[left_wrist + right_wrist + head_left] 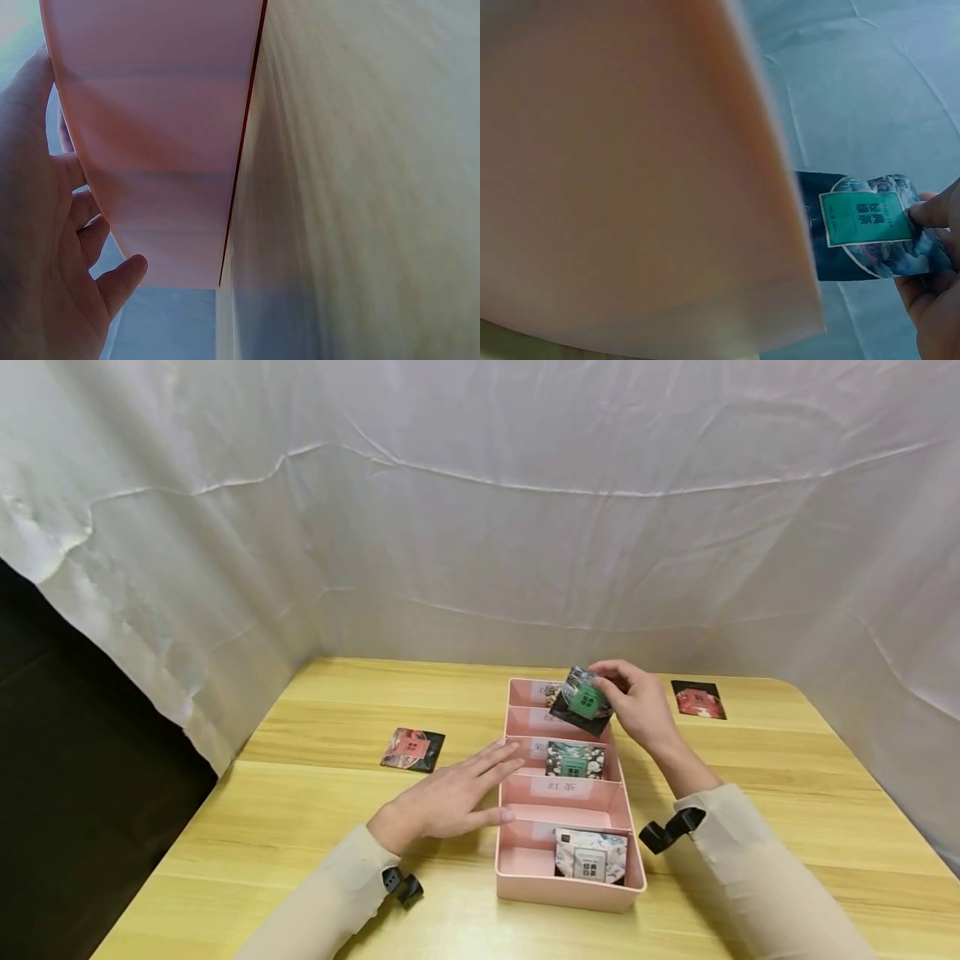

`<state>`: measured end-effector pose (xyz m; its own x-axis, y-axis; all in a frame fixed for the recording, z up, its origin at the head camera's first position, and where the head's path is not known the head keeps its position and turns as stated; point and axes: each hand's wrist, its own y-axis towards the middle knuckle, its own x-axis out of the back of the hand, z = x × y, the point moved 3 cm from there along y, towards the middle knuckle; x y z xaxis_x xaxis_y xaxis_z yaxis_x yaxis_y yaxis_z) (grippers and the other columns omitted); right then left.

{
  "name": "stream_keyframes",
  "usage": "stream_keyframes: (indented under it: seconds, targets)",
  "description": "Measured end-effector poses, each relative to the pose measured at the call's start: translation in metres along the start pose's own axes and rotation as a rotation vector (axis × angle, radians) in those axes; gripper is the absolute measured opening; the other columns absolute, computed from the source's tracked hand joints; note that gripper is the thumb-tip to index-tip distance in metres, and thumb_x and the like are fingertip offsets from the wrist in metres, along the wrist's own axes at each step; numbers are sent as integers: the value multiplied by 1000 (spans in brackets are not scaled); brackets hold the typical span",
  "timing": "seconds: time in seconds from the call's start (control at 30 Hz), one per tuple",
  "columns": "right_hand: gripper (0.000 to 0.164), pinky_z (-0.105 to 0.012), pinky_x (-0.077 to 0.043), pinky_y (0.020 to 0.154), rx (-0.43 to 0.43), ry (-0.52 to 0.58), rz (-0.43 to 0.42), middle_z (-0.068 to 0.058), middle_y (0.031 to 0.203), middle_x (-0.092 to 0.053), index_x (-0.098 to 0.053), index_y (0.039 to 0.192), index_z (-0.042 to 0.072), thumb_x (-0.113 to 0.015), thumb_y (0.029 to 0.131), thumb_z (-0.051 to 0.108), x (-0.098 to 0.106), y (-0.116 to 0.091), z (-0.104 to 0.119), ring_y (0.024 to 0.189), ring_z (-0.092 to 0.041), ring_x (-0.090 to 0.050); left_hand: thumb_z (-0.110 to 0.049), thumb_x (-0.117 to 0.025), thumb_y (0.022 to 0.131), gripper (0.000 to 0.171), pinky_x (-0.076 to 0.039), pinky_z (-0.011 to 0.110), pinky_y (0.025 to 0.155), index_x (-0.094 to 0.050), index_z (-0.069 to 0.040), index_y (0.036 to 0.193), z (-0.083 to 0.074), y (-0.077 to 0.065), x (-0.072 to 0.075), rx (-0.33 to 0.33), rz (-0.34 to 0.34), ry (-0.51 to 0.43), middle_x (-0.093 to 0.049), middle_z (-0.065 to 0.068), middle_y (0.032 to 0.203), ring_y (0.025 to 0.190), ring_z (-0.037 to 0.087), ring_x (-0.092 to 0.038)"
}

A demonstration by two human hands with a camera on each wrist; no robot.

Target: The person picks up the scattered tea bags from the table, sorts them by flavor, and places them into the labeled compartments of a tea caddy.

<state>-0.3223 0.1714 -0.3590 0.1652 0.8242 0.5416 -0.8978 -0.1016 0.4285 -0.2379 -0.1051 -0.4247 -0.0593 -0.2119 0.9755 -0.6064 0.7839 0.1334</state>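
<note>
A pink divided box stands on the table, with labelled compartments in a row from back to front. My right hand pinches a dark tea sachet with a green label by its upper edge, tilted over the second compartment from the back. In the right wrist view, the thumb lies on that sachet, and the box wall hides its end. My left hand rests with extended fingers against the left rim. The middle compartment holds another green-labelled sachet; the front one holds a white sachet.
A red-labelled sachet lies on the wooden table left of the box. Another red sachet lies at the back right. Something patterned in the rearmost compartment is mostly covered by the held sachet. White cloth hangs behind the table.
</note>
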Motion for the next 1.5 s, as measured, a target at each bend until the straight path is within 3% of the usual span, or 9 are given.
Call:
stream_keyframes:
  seconds: [0.13, 0.4, 0.7, 0.87, 1.03, 1.33, 1.5]
  targets:
    - [17, -22, -50, 64, 6, -13, 33, -11, 101, -69, -69, 113, 7, -61, 98, 13, -7, 1, 0, 83, -22, -61, -65, -26, 99, 79, -21, 39, 117, -15, -14, 158, -1, 1, 0, -4, -6, 0, -1, 3, 165, 149, 20, -4]
    - [18, -36, -50, 65, -8, -106, 213, -13, 107, -70, -70, 113, 6, -58, 99, 10, -19, 0, -4, 78, -23, -58, -65, -25, 99, 79, -21, 39, 117, -15, -13, 158, -1, 1, 0, -9, -9, 3, -3, 4, 165, 149, 21, -4]
    - [19, -35, -45, 61, 51, -253, 341, -12, 104, -70, -70, 113, 8, -60, 98, 10, -26, -5, -8, 64, -18, -53, -64, -28, 100, 78, -22, 39, 117, -15, -14, 158, -1, 0, -1, 1, -8, -6, -2, 2, 165, 149, 18, -2]
    - [20, -44, -51, 71, 50, -327, 315, -13, 109, -70, -71, 115, 9, -61, 98, 15, -22, -8, -7, 78, -25, -62, -61, -31, 100, 77, -23, 41, 117, -14, -14, 158, -2, 1, 0, -10, -15, 6, -2, 4, 164, 149, 21, -4]
    - [21, -51, -52, 82, 18, -320, 242, -13, 111, -69, -71, 114, 8, -60, 98, 18, -13, -8, -10, 96, -32, -64, -61, -32, 100, 77, -22, 40, 117, -15, -13, 158, -2, 1, 0, -11, -20, 9, -3, 5, 164, 149, 21, -4]
    - [24, -52, -54, 80, -30, -303, 98, -16, 109, -69, -68, 115, 5, -56, 101, 21, 13, -7, -28, 96, -34, -64, -58, -36, 101, 76, -21, 40, 117, -14, -13, 158, -2, 1, 0, -17, -19, 15, -2, 5, 164, 149, 22, -4]
    - [25, -54, -52, 86, -48, -265, 30, -18, 109, -67, -66, 116, 3, -57, 100, 20, 28, -7, -47, 99, -35, -63, -55, -39, 101, 75, -23, 42, 117, -13, -14, 159, -2, 2, 0, -5, -14, 15, 0, 4, 164, 149, 21, -3]
